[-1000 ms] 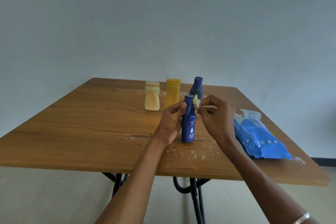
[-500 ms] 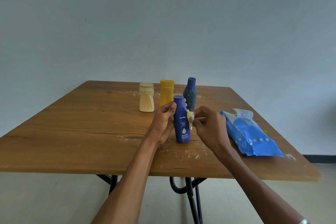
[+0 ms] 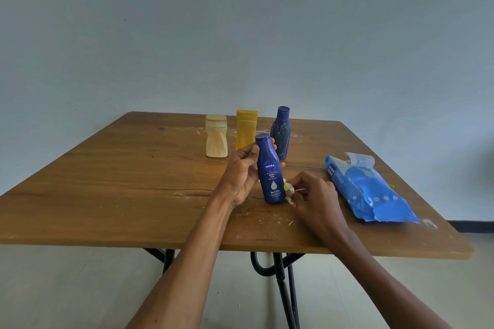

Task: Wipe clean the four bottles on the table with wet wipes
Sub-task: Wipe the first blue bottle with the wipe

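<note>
A blue lotion bottle (image 3: 270, 171) stands upright on the wooden table (image 3: 128, 184), label facing me. My left hand (image 3: 240, 176) grips its upper half from the left. My right hand (image 3: 312, 195) pinches a small crumpled wet wipe (image 3: 288, 189) against the bottle's lower right side. Behind stand a cream bottle (image 3: 216, 136), a yellow bottle (image 3: 246, 129) and a second dark blue bottle (image 3: 280, 132), all upright and untouched.
A blue wet-wipe pack (image 3: 366, 189) lies on the right side of the table with its flap open. Pale crumbs and smears dot the table in front of the bottle. The near table edge runs just below my wrists.
My right hand has slid the wipe down the bottle's right side, from the cap to near the base. My left hand keeps its grip on the bottle.
</note>
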Tool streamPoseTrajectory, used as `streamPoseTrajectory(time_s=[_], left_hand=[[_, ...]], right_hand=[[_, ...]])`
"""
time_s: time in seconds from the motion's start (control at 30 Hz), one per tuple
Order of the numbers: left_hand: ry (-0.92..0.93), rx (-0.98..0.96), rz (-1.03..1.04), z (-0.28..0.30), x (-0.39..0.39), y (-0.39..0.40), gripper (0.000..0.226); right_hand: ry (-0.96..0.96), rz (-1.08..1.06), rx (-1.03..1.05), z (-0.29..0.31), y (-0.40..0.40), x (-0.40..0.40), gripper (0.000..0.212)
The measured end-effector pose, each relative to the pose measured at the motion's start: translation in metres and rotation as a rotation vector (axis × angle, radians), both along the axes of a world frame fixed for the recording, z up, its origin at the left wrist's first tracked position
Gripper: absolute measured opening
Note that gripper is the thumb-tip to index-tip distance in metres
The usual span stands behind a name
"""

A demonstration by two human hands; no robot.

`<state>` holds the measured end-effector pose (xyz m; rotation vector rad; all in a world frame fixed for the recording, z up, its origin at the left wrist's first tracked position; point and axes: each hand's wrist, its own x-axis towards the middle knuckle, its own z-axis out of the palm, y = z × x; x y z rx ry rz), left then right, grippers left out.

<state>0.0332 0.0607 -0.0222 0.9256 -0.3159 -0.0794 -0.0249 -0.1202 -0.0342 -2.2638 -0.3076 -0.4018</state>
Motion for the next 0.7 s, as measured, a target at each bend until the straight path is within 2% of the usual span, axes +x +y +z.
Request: streamPoseTrajectory(time_s=[0.13,0.4,0.53,0.7], left_hand=[[0.003,-0.012,0.008,0.002,0.0,-0.002,0.029],[0.022,-0.084,0.087,0.003,-0.002,-0.004,0.029],[0.047,-0.095,0.095,0.006,-0.004,-0.006,0.026],[0.055,-0.071,0.103,0.006,-0.006,-0.004,0.027]], right_hand=[[0.048,-0.005,-0.116,0.0,-0.004,-0.002,0.022],[-0.08,-0.016,-0.167,-0.012,0.014,-0.012,0.018],[-0.103,0.053,-0.285,-0.016,0.031,-0.015,0.027],[-0.193,-0.009,-0.183,-0.013,0.036,-0.014,0.023]])
